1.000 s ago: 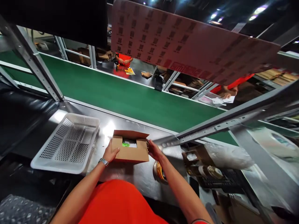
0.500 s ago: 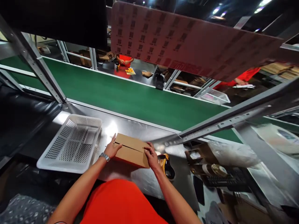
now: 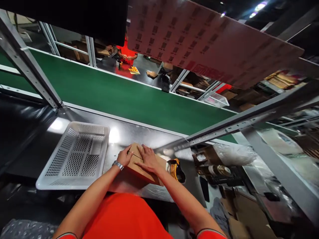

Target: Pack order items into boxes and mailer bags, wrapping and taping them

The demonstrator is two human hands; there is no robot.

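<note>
A closed cardboard box (image 3: pixel 143 175) lies on the metal bench in front of me, a seam running along its top between the flaps. My left hand (image 3: pixel 125 157) grips the box's left end, with a metal-band watch on that wrist. My right hand (image 3: pixel 150 161) rests flat on the top with fingers spread, covering much of the seam. Just right of the box stands a yellow and black tape dispenser (image 3: pixel 176 170), touched by neither hand.
A white perforated plastic basket (image 3: pixel 106 149) sits on the bench at left. Beyond runs a green conveyor belt (image 3: pixel 119 97), with a person in red across it. Metal posts (image 3: pixel 219 127) flank the bench. At right are a keyboard (image 3: pixel 225 180) and plastic packaging (image 3: pixel 234 154).
My right hand has moved left from the box's right end onto its top and flattened out. My left hand stays at the left end. The camera view has shifted slightly.
</note>
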